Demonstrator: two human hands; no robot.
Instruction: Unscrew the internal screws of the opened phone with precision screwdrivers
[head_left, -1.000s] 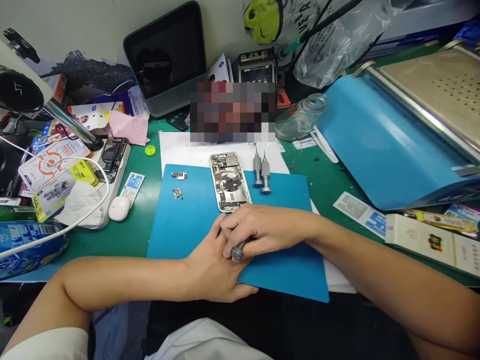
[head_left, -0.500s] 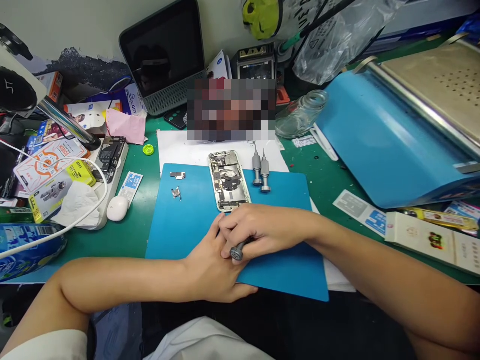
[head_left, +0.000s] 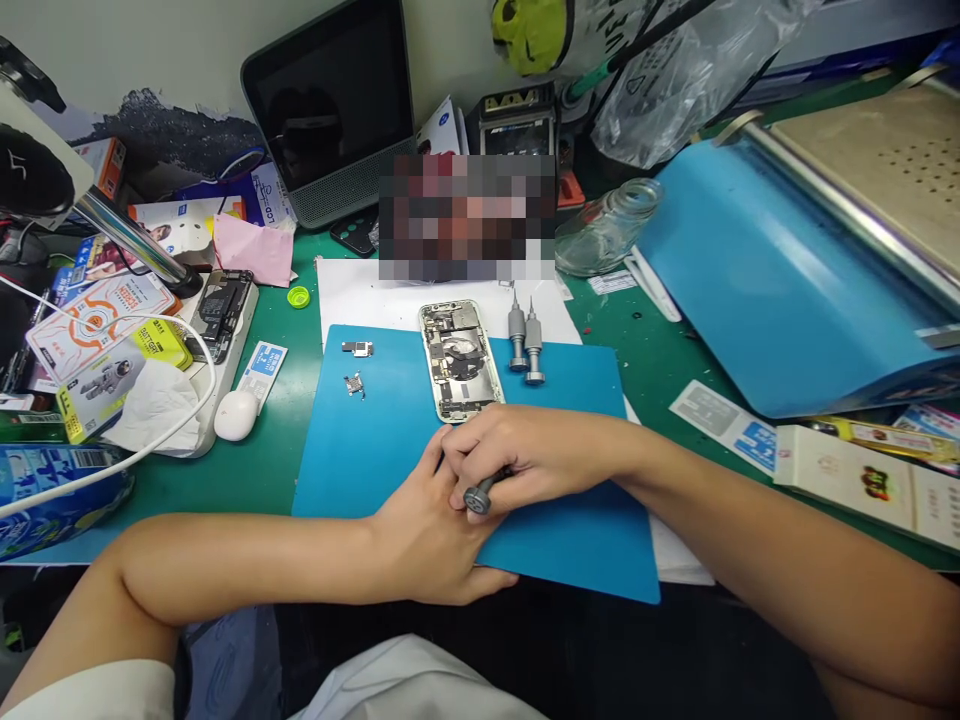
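My right hand [head_left: 517, 450] is closed around a dark grey screwdriver [head_left: 478, 499], whose round end cap points toward me. It lies across the fingers of my left hand [head_left: 431, 530], touching them. The left thumb stretches out by the front edge of the blue mat [head_left: 577, 540]; the other left fingers are partly covered by the right hand. Just beyond both hands lies an opened phone [head_left: 461, 360], its inner parts showing. To its right are two grey screwdrivers [head_left: 517, 335]. Two small metal phone parts, a flat piece [head_left: 358, 349] and a bracket [head_left: 355, 385], rest on the mat's left.
At the left are boxes, a white earbud case [head_left: 235, 415] and a white cable [head_left: 180, 425]. A dark-screened display [head_left: 330, 100] stands behind. A glass jar [head_left: 611, 225] lies tilted at the back. On the right are a metal plate device [head_left: 885, 150] and a long white box [head_left: 855, 480].
The view has shifted very slightly. Both hands keep the same pose, with the screwdriver still in my right hand.
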